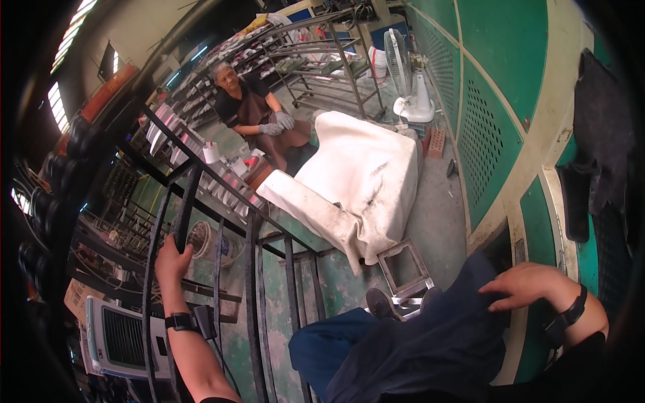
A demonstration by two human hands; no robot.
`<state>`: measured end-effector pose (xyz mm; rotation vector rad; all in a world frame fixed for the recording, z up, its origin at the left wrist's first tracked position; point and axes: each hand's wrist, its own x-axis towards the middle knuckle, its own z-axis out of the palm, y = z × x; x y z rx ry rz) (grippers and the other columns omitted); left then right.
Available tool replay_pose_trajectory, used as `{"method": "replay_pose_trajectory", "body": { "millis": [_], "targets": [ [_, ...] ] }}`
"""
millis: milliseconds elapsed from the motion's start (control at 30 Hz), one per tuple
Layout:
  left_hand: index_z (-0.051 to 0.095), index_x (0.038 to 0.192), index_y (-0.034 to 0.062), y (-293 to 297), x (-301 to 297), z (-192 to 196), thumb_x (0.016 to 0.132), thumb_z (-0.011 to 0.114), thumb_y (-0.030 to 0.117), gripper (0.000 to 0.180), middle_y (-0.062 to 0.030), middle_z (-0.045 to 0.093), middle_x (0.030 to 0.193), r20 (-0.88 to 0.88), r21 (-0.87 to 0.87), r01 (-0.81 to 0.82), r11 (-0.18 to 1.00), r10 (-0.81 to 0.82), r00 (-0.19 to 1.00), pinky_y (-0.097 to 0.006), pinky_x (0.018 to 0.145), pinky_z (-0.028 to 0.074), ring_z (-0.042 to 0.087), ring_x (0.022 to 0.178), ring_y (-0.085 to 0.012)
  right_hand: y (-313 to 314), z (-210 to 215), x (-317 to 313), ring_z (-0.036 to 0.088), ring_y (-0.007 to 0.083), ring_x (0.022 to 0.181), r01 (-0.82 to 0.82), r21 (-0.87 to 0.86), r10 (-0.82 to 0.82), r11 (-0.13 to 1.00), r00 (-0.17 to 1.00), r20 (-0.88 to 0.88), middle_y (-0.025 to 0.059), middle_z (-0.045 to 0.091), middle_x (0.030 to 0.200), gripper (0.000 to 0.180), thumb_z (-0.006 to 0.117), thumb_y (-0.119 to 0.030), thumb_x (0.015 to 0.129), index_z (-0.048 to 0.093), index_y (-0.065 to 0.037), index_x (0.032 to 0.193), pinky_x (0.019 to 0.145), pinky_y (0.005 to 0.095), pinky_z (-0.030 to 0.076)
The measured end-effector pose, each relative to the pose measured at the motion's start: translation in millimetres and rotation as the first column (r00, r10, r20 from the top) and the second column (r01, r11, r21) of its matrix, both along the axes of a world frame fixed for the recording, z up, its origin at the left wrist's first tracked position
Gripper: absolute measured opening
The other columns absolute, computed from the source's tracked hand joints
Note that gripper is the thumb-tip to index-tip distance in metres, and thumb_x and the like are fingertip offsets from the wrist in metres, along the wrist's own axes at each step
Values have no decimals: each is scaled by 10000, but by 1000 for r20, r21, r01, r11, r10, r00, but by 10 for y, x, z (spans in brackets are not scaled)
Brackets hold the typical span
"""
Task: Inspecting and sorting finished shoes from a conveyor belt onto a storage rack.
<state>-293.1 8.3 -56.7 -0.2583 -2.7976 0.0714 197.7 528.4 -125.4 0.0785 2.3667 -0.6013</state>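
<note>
My left hand (173,263) is closed around an upright bar of a dark metal rack (252,302) on my left. A wide black strap with a small box sits on that wrist. My right hand (521,285) hangs over my dark trouser leg (463,302), fingers loosely apart and nothing in them. It is near the green machine panels on my right. Whether its fingertips touch the cloth I cannot tell. My shoes (384,304) stand beside a small metal frame (405,269) on the floor.
A chair-like shape under a stained white cover (363,168) stands ahead. Beyond it sits a co-worker in grey gloves (271,129) and a brown apron. A white fan (411,87), a wheeled metal rack (329,60), a bucket (213,245) and an air cooler (124,336) stand around.
</note>
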Motion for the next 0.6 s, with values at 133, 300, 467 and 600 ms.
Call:
{"method": "replay_pose_trajectory", "body": {
  "millis": [133,300,467,600],
  "targets": [
    [522,1365,4,24,-3,-1,827,663,344,652,-236,714,992,-30,-15,38,999,-38,999,-435,719,567,729,750,-334,17,-48,22,611,369,1181,-3,-2,3,1000,1000,-8,174,668,1233,605,552,-552,958,546,-154,1414,995,439,491],
    [531,1371,58,200,63,40,815,683,382,661,-234,692,1142,63,78,-29,997,24,998,-502,884,529,664,1064,-407,44,-42,85,616,374,1168,17,-19,-18,1000,1000,-26,174,674,1220,606,559,-547,955,549,-147,1410,985,443,495],
    [534,1368,55,-43,49,52,814,685,376,658,-230,695,1139,23,86,15,996,-17,1000,-499,893,527,657,1077,-405,68,-151,27,633,382,1126,-51,-17,50,999,996,-72,178,689,1166,603,550,-545,957,549,-146,1410,956,454,504],
    [527,1368,17,35,90,26,800,679,339,671,-241,703,1091,-1,2,-23,1000,23,1000,-466,834,551,695,982,-386,33,-141,13,633,378,1136,-44,-2,44,999,999,-28,181,686,1187,613,534,-567,957,542,-168,1422,967,451,502]
  ]
}}
